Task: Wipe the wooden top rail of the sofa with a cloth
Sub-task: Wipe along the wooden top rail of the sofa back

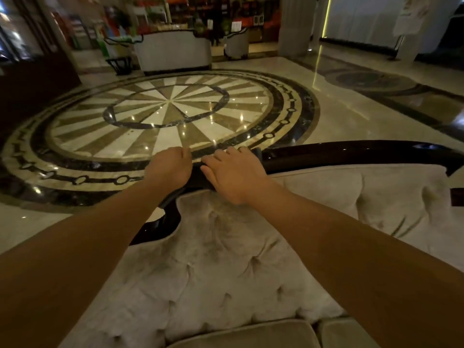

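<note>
Presently, item one: my right hand (pixel 234 175) lay flat, fingers together and pressed down on the wooden top rail (pixel 351 153) of the sofa (pixel 226 259), at the near-left bend of the rail. A dark grey edge showed just beyond my fingertips and again below my left wrist; I judged this to be the cloth (pixel 257 153), trapped under the palm, though most of it was hidden.

Item two: my left hand (pixel 169 168) was closed into a loose fist just left of the right, over the rail's outer edge. Whether it gripped a cloth end I could not tell.

Item three, the rail: dark, glossy lacquered wood, rounded in section, sweeping from the far right in a long curve, then dropping in a scroll toward the near left. Reflections suggested a hard, slick finish.

Item four, the sofa back: pale, velvety upholstery, button-tufted, with creases running from each dimple.

Item five, the floor (pixel 339 116): polished stone with a radial inlaid medallion, beyond the rail.

Handling note, as judgement: the stroke would go best with the palm kept flat and pressure even, following the curve along the rail's length, wrapping the cloth over the rounded top, and keeping it off the fabric.
</note>
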A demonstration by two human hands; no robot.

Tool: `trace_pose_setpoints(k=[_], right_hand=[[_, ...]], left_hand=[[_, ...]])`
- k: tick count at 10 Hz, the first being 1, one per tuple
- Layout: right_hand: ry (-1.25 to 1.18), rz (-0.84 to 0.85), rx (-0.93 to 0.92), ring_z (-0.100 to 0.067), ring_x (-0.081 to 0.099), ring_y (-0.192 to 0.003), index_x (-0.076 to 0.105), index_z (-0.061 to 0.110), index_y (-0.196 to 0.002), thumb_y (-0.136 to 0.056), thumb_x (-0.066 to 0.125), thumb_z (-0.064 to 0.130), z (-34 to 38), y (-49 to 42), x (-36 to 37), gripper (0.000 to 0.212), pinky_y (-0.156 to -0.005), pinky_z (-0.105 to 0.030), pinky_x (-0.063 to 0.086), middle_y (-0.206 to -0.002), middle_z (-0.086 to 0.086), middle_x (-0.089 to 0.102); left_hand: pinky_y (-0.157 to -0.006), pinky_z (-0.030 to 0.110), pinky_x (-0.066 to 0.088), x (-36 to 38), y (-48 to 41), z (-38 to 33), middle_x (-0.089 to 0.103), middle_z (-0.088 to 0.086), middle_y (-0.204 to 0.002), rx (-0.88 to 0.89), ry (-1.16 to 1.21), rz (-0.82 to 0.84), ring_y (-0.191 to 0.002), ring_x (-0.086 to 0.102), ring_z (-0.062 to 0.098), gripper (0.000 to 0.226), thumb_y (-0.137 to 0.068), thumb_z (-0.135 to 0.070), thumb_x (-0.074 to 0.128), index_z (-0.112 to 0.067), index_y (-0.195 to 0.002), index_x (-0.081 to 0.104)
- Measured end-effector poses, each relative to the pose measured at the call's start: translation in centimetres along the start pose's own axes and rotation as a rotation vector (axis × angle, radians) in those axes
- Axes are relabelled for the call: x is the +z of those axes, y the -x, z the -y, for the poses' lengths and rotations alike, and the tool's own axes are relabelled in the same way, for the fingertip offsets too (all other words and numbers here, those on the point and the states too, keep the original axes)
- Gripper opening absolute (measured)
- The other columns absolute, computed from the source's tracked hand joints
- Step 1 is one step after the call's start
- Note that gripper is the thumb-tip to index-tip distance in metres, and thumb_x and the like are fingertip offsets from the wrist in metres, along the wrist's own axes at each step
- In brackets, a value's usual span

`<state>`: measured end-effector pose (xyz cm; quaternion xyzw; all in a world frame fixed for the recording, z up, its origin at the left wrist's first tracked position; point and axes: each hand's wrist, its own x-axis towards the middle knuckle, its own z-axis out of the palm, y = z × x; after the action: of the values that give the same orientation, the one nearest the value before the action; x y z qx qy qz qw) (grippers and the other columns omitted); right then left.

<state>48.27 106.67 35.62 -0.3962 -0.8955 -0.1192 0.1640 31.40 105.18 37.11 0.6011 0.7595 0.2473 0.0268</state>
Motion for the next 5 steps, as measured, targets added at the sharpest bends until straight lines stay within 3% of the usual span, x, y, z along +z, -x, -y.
trace_pose_setpoints(k=[1,2,3,4,5], right_hand=[[-0.031,-0.026,0.015,-0.029,0.058,-0.11,0.056,0.024,-0.128,-0.104,0.023,0.044,-0.3,0.0,0.3,0.045,-0.092,-0.046,0.039,-0.122,-0.004,0.065],[-0.018,-0.023,0.036,-0.03,0.059,-0.106,0.057,0.023,-0.125,-0.103,0.022,0.043,0.2,-0.2,0.5,0.046,-0.09,-0.047,0.039,-0.119,-0.004,0.066],[0.02,-0.036,0.059,-0.031,0.061,-0.097,0.06,0.021,-0.119,-0.102,0.024,0.042,0.9,-0.4,0.7,0.045,-0.087,-0.046,0.041,-0.11,-0.006,0.069],[0.028,-0.014,0.091,-0.032,0.062,-0.093,0.061,0.02,-0.114,-0.101,0.025,0.041,1.5,-0.8,0.7,0.044,-0.085,-0.047,0.044,-0.104,-0.006,0.07],[0.018,0.011,0.119,-0.032,0.062,-0.097,0.061,0.021,-0.112,-0.101,0.026,0.042,2.3,-1.2,0.7,0.042,-0.087,-0.048,0.043,-0.105,-0.005,0.07]], left_hand=[[-0.076,0.037,0.038,-2.0,0.5,1.5,0.06,0.016,-0.102,-0.205,-0.01,0.033,-0.087,0.052,0.028,0.042,-0.101,-0.032,0.033,-0.003,-0.106,0.062],[-0.087,0.049,0.05,-3.7,2.0,3.5,0.061,0.026,-0.122,-0.418,0.18,0.161,-0.102,0.059,0.041,0.038,-0.099,-0.024,0.041,0.002,-0.118,0.06],[-0.08,0.05,0.054,-3.0,4.0,4.6,0.056,0.019,-0.132,-0.777,0.608,0.216,-0.108,0.059,0.04,0.031,-0.098,-0.026,0.046,-0.008,-0.122,0.056],[-0.079,0.045,0.059,-1.8,4.6,5.0,0.06,0.022,-0.13,-0.801,0.909,0.117,-0.104,0.066,0.035,0.035,-0.093,-0.022,0.055,-0.005,-0.123,0.057],[-0.081,0.043,0.06,-2.1,3.9,6.0,0.065,0.02,-0.125,-0.755,0.892,0.003,-0.089,0.067,0.026,0.036,-0.089,-0.013,0.06,0.001,-0.122,0.06]])
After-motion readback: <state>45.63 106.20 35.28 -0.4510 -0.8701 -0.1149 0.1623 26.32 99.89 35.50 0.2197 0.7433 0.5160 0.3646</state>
